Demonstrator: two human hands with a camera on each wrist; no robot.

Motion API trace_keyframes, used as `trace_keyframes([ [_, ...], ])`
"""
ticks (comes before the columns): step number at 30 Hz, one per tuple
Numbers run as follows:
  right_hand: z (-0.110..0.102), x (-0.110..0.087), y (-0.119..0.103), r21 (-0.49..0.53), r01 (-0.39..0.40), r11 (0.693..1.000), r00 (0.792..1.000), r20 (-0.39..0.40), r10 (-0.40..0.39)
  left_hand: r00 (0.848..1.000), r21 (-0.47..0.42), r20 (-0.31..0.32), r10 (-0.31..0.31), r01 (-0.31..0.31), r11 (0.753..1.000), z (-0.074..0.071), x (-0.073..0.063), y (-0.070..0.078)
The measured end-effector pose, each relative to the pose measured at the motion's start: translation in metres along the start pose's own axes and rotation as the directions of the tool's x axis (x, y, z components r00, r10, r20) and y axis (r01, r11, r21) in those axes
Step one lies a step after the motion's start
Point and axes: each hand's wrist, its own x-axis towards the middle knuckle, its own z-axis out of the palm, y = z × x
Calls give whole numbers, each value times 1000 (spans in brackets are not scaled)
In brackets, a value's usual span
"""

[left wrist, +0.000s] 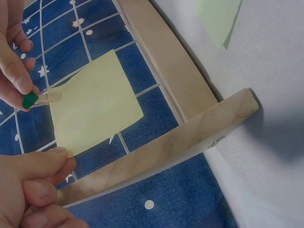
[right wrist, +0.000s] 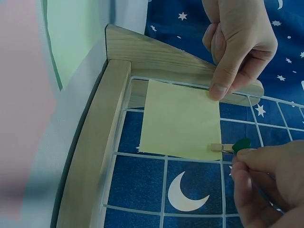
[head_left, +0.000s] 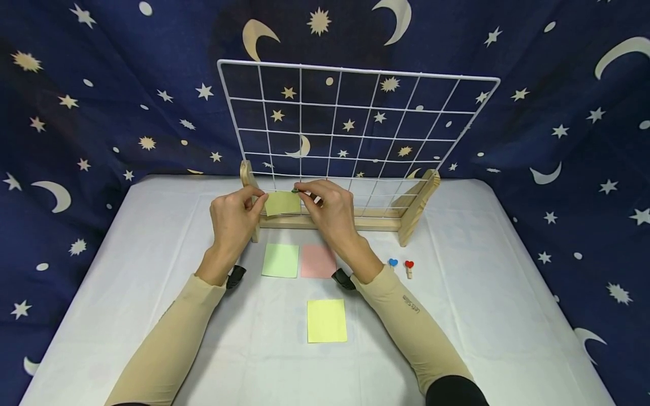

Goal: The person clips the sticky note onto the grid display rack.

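Observation:
A pale yellow paper note (head_left: 282,204) lies against the lower left part of a white wire grid (head_left: 355,71). My left hand (head_left: 233,217) pinches the note's upper left corner between thumb and finger. At the note's upper right corner, my right hand (head_left: 332,214) pinches a small wooden clothespin (right wrist: 229,147) topped with a green heart. In the right wrist view, the clothespin's tip overlaps the note's edge beside a grid wire. Whether it also grips the wire I cannot tell.
A wooden stand (head_left: 418,206) holds the grid up. In front lie a green note (head_left: 280,261), a pink note (head_left: 316,261) and a brighter yellow note (head_left: 326,321). To the right are a blue heart clothespin (head_left: 393,263) and a red heart clothespin (head_left: 409,265). Behind hangs star-patterned cloth.

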Motion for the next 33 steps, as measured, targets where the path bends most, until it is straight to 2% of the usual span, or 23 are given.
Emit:
trace_keyframes([
  [5, -4, -1, 0, 14, -22, 1000, 1000, 15, 22, 1000, -1, -12, 3, -3, 1000, 1, -1, 0],
  [9, -10, -4, 1, 15, -46, 999, 999, 17, 46, 999, -13, -40, 30, -31, 999, 1, -1, 1],
  [14, -18, -8, 4, 26, -66, 997, 998, -3, 66, 989, -70, -104, 100, -108, 992, 1, -2, 1],
  [21, -25, -10, 10, 60, -52, 997, 998, -38, 54, 967, -171, -184, 179, -210, 962, 5, -4, 5],
  [24, -30, -13, 12, 56, -55, 997, 997, -48, 58, 966, -181, -190, 178, -213, 960, 5, -7, 7],
  [29, -41, -21, 15, 43, -80, 996, 995, -52, 82, 973, -168, -184, 136, -168, 971, 8, -11, 11],
  [33, -48, -27, 19, 27, -92, 995, 994, -50, 94, 980, -153, -150, 129, -152, 977, 10, -16, 12],
])
